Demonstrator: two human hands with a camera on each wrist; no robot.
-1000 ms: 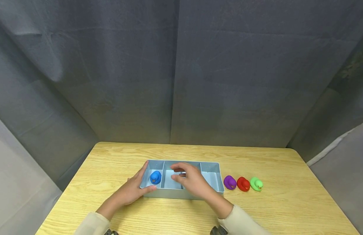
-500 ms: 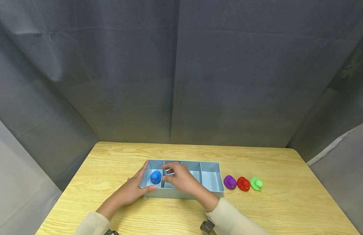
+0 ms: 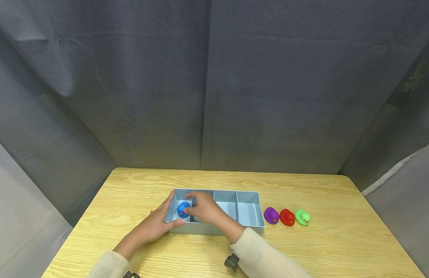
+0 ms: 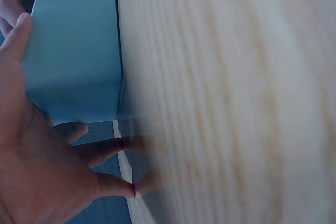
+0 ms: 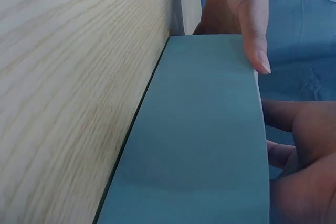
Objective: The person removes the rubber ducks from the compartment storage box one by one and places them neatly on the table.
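A light blue divided box (image 3: 248, 214) stands on the table, with a blue rubber duck (image 3: 182, 208) in its leftmost compartment. My left hand (image 3: 155, 226) grips the box's left end, thumb over the front rim and fingers along the end wall. The left wrist view shows that hand (image 4: 42, 166) around the box's corner, with some fingertips on the table. Reaching over the box, my right hand (image 3: 205, 208) has thumb and fingers apart above the duck, the thumb overlapping the duck's right side. Whether it touches the duck I cannot tell. The right wrist view hides the duck behind the box wall.
Right of the box sit a purple duck (image 3: 271, 215), a red duck (image 3: 287, 217) and a green duck (image 3: 303, 217) in a row on the wooden table (image 3: 332, 239). Grey curtains (image 3: 270, 96) hang behind and beside the table.
My right hand has moved left over the box, from the middle compartments to the blue duck. The left hand and the ducks stay where they were.
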